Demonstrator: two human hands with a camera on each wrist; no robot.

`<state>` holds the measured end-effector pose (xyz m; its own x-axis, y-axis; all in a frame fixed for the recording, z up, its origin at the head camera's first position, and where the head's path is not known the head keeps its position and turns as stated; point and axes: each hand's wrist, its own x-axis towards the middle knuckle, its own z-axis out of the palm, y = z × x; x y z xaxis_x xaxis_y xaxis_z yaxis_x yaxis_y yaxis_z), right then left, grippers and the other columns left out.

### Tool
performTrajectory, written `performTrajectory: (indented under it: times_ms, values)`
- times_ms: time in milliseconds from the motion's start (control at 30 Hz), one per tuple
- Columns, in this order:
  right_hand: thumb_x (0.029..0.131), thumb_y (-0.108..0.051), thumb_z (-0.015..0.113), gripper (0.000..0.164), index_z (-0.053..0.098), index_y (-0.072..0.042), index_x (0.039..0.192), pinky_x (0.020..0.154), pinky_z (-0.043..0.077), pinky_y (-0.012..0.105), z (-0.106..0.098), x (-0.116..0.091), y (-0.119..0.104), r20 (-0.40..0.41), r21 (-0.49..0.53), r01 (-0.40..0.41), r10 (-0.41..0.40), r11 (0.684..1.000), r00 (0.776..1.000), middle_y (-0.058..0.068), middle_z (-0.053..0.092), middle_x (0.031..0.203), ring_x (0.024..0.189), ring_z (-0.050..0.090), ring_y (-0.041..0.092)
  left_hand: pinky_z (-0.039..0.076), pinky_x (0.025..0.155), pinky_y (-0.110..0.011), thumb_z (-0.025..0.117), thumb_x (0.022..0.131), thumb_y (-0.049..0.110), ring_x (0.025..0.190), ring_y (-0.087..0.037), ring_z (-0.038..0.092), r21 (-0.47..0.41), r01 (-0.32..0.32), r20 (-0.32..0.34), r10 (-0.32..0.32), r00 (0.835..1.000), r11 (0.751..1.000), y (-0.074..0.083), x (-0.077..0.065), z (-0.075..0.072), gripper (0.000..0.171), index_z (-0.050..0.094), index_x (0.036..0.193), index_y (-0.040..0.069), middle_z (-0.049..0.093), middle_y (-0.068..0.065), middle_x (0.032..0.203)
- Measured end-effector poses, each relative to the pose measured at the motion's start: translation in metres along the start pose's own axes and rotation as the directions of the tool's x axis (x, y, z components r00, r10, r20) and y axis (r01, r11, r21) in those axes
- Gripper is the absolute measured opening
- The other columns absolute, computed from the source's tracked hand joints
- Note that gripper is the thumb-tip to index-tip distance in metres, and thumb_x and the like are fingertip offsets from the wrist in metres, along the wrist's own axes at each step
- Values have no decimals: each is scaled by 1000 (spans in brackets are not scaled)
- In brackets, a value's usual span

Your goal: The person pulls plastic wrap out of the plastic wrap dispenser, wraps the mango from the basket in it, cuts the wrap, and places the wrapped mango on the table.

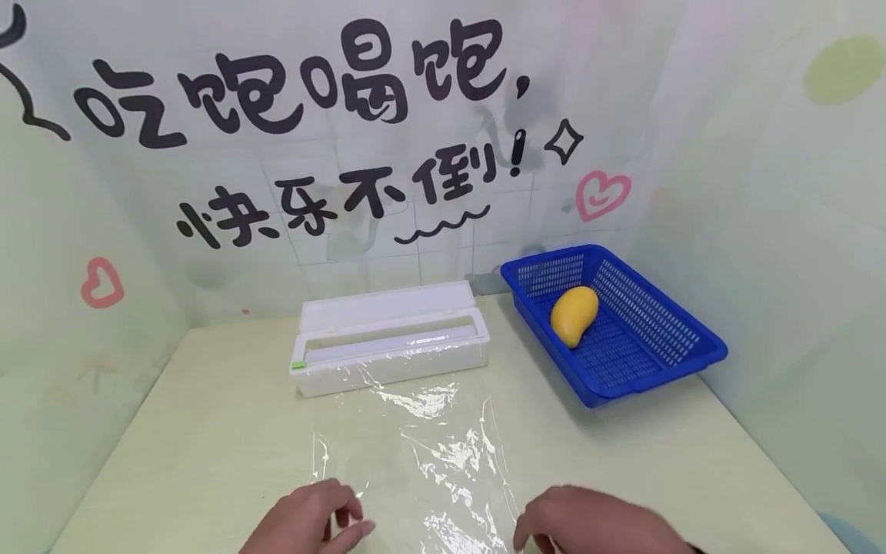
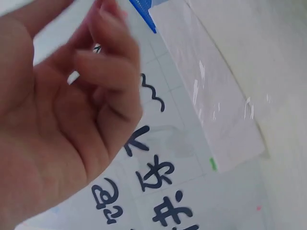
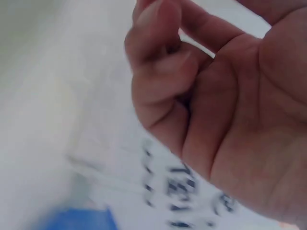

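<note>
The clear film [image 1: 453, 454] spreads over the tabletop [image 1: 208, 431] in front of you, its long axis running from the white box [image 1: 321, 378] down towards you. Your left hand [image 1: 304, 519] and right hand [image 1: 595, 519] are at its near part, one by each side edge. On both, your fingers are bent, only partly open; you can't tell whether they pinch any film. The box lies crosswise beyond, lid raised; to its right, a blue basket [image 1: 664, 381] holds a yellow mango [image 1: 574, 314].
</note>
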<state>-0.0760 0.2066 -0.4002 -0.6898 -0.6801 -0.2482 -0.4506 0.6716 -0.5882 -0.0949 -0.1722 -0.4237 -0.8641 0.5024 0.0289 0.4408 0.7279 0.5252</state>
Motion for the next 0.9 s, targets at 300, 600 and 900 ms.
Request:
performTrajectory:
  times_ms: [300,600,900]
  values:
    - [95,-26,71,14,71,-21,109,65,52,21,-154,-17,-16,-432,-274,92,-208,957,878,-15,64,88,76,56,3,41,54,-10,81,79,3,66,11,51,5,-238,-492,210,845,971,13,25,12,28,67,83,27,56,28,79]
    - [95,-19,69,21,68,-5,111,77,53,35,-256,67,58,-483,-271,-354,191,895,854,8,65,91,84,57,23,45,53,-18,80,81,5,63,11,50,-37,-162,-492,123,862,986,9,28,14,26,67,82,27,57,27,77]
    - [89,-13,76,42,64,-6,129,97,53,51,-248,114,142,-243,-240,-550,499,800,832,21,61,132,110,58,33,45,55,-17,79,83,8,61,10,47,-61,-149,-465,104,879,987,7,30,15,21,68,80,26,55,27,75]
